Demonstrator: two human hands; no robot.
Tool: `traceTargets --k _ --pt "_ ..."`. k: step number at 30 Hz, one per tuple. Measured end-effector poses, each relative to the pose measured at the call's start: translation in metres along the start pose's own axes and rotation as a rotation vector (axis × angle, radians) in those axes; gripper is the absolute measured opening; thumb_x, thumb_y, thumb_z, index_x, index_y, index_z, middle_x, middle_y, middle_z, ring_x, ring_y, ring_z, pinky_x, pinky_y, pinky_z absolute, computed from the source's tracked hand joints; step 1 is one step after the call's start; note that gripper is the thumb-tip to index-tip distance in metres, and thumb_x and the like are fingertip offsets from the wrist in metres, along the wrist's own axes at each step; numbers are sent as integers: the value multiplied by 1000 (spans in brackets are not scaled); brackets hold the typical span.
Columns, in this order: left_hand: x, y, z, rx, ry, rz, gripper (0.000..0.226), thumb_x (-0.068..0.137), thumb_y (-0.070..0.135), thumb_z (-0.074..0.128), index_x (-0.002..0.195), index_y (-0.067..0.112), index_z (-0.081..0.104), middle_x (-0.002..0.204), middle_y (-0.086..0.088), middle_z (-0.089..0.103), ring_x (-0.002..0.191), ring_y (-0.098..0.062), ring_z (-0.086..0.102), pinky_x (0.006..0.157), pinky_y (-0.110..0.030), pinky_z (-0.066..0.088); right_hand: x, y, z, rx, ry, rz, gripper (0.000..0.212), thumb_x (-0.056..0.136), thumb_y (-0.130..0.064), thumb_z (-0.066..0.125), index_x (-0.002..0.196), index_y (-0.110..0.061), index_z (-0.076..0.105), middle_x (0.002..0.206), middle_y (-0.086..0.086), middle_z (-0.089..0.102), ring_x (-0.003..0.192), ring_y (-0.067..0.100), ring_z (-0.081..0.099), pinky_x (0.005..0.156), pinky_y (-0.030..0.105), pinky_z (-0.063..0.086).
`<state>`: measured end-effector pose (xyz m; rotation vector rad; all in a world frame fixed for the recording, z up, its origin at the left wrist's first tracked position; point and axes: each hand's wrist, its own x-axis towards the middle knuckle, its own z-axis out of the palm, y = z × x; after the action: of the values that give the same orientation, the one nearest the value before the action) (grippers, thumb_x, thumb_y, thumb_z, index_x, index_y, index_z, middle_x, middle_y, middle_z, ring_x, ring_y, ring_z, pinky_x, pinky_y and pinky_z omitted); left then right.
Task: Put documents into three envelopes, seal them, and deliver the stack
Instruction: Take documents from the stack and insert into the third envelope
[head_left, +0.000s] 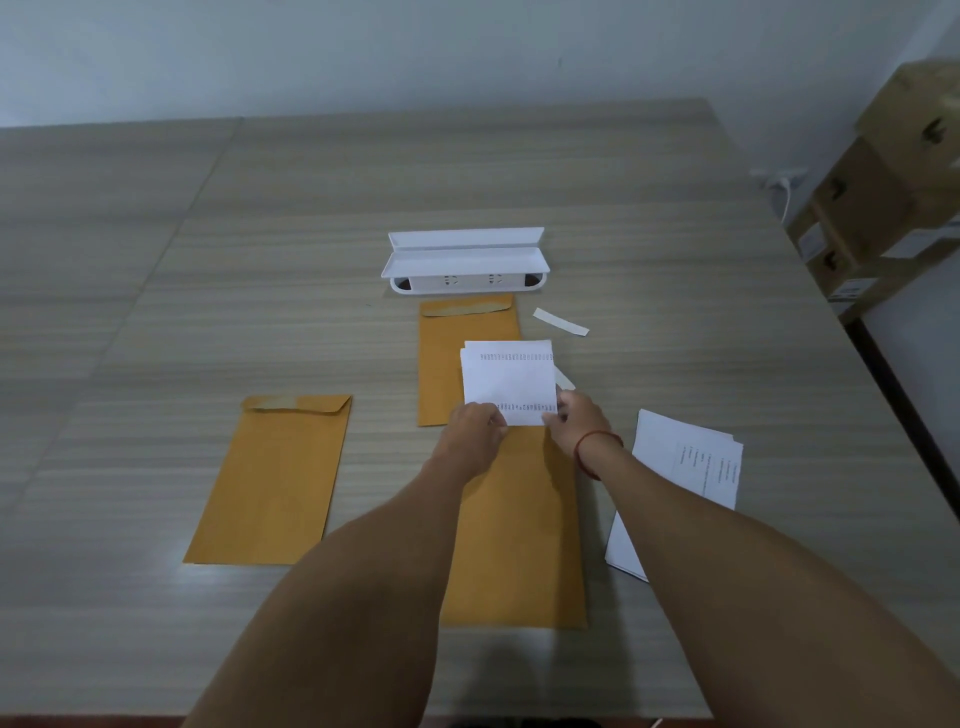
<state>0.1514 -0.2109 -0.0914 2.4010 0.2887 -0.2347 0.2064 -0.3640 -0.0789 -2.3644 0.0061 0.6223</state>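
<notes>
Document (509, 379) juts beyond the grip — left hand (475, 431), right hand (576, 421)

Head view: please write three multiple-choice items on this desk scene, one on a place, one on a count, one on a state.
1. Where is the white tray? A. beyond the far envelope B. on the floor C. on a chair
2. How many brown envelopes lie on the table? A. two B. three C. five
3. What do the left hand and right hand do? A. lie flat B. hold the sheets C. lift the tray
Answers: 1 A, the tray stands just behind that envelope's flap. 2 B, the left envelope, far envelope and near envelope. 3 B, both pinch the sheets' lower corners.
</notes>
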Motion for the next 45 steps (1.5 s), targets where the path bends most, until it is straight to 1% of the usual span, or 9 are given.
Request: traceTargets --k 3,7,12,17,23,28,34,39,45 --pt "0 1 1 2 -5 -11 11 92 12 57 90 5 65 98 -15 64 101 -30 54 86 -36 45 0 -2 -2 96 52 -26 25 92 -26 55 113 -13 61 109 5 68 100 26 63 89 39 52" --pt "0 4 2 -6 14 -12 11 92 10 56 90 2 64 98 -16 64 99 -30 55 82 -35 45 4 -14 -8 222 124 -17 25 96 -16 50 116 -4 60 110 9 67 94 23 60 75 28 43" --pt "-1 7 3 17 24 -17 12 92 10 56 93 4 66 100 -14 66 101 -30 56 87 -38 47 -2 1 -4 65 -18 -4 20 94 -14 55 108 -2 62 106 13 67 91 23 59 77 29 43" --pt "-4 16 6 12 22 5 13 90 7 57 91 -1 67 98 -16 68 96 -29 59 83 -37 47 1 -10 -11 229 67 -40 29 94 -16 53 121 -5 58 115 11 67 104 27 62 86 32 46" --pt "-3 16 6 34 54 41 12 89 6 57 87 -2 66 94 -18 67 94 -33 58 84 -42 46 -4 6 -9 23 6 -49 21 94 -16 55 107 -1 62 108 13 69 98 28 64 84 34 49" --pt "-4 16 10 76 26 58 11 90 7 57 87 1 65 95 -17 66 95 -33 56 85 -37 42 -3 -4 -16 218 77 -87 26 95 -13 51 118 -8 61 111 11 65 95 21 57 79 28 44" --pt "-8 14 11 53 49 82 11 88 2 59 88 -6 65 97 -22 66 100 -36 54 90 -37 38 -8 10 -9 -47 -20 -100 26 96 -13 51 115 -8 66 113 12 68 104 28 63 90 36 51" --pt "-12 9 10 59 66 58 12 90 4 58 89 -5 65 99 -21 64 103 -34 52 92 -37 39 -6 8 -11 -57 -60 -141 26 95 -11 52 115 -10 69 114 10 69 105 26 63 94 35 50" --pt "-18 10 9 200 111 43 18 95 14 52 107 7 65 127 -4 51 122 -25 42 100 -35 34 -8 10 -5 -215 -148 -186 36 95 -3 45 119 -17 68 115 9 69 106 28 63 97 41 50"
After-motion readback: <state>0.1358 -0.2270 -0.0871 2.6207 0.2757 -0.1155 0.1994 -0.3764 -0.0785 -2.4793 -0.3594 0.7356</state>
